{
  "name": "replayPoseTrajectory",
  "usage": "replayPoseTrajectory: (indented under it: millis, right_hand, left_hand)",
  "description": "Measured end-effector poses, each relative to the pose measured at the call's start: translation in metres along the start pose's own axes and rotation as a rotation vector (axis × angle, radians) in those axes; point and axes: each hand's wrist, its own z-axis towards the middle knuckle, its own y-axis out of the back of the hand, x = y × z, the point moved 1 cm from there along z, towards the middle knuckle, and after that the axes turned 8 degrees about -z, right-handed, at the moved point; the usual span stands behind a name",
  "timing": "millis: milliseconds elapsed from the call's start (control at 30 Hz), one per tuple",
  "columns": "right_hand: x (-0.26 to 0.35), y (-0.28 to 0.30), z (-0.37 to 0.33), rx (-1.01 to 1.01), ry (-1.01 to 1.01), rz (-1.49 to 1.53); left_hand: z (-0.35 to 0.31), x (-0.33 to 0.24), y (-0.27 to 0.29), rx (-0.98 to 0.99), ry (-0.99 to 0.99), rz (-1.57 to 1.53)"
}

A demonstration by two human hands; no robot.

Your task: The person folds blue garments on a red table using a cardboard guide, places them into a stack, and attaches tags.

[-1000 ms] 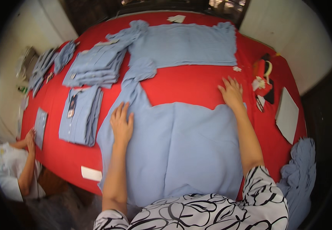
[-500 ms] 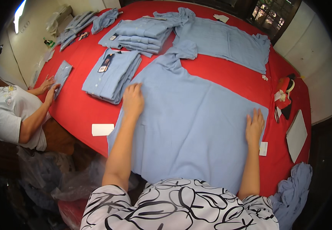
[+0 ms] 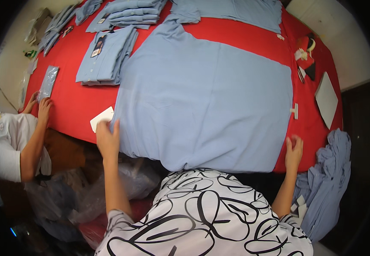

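Observation:
A light blue shirt (image 3: 206, 106) lies spread flat before me, its lower end at the table's near edge. My left hand (image 3: 108, 138) is at the shirt's left edge, its fingers over the lower part of a white card (image 3: 101, 118). The thumb stands apart from the fingers, so the hand looks open. To the right of the shirt, just off its edge, my right hand (image 3: 294, 152) hovers with loosely bent fingers, open and holding nothing. A small white tag (image 3: 295, 111) sticks out from the shirt's right edge.
A red-covered table (image 3: 69, 100) bears folded shirts (image 3: 108, 59), more stacks behind and another spread shirt (image 3: 236, 13). A white board (image 3: 326, 100) lies right; bunched blue cloth (image 3: 328, 183) hangs below. At left, a person (image 3: 16, 145) handles a plastic-wrapped packet (image 3: 48, 83).
Both hands have left the shirt's surface and come back toward me: the left to the white card, the right off the shirt's right edge. The view has shifted, moving the scene within the frame.

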Motion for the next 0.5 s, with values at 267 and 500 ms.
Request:
replayPoseTrajectory:
  millis: [267,500]
  right_hand:
    - [-0.029,-0.007,-0.105,0.236,-0.121,-0.037]
    - [-0.043,-0.053,-0.146,0.287,-0.732,0.740]
  left_hand:
    - [-0.072,0.015,0.009,0.231,0.184,-0.340]
    - [-0.052,0.052,0.012,0.125,0.302,-0.781]
